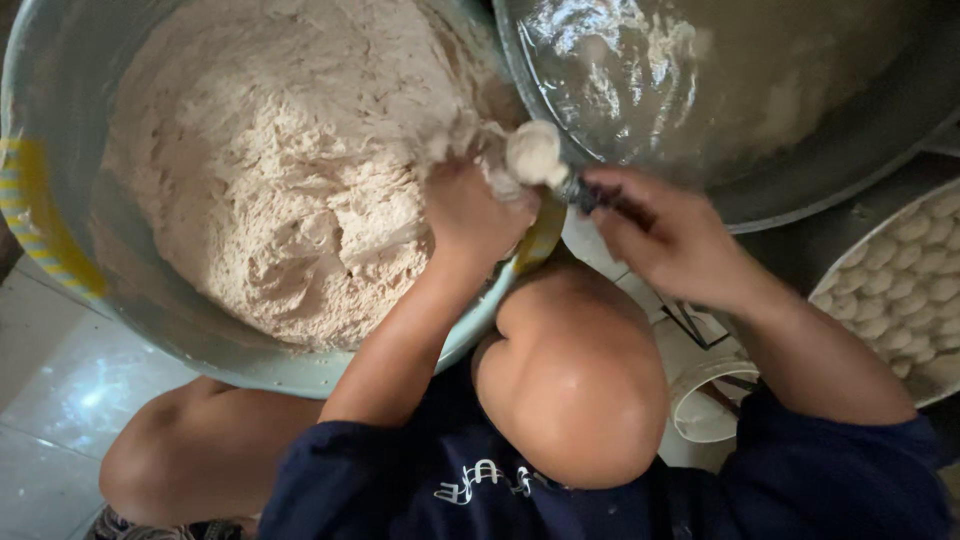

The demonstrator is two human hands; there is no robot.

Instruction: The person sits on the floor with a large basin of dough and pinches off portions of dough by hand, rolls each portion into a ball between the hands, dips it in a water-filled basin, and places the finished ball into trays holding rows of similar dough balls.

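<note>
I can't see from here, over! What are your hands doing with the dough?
Left hand pressing dough in big bowl. Right hand gripping scoop, packed full. Tray of dough balls at right. Nothing blocking.

We see a pale tiled floor (60,370) carrying everything. On it sits a big grey basin (70,90) with yellow-striped rim patches, a second metal basin (800,190) just beside it, a round tray (945,380) at the right edge, and a small white cup (705,400) between them.
</note>
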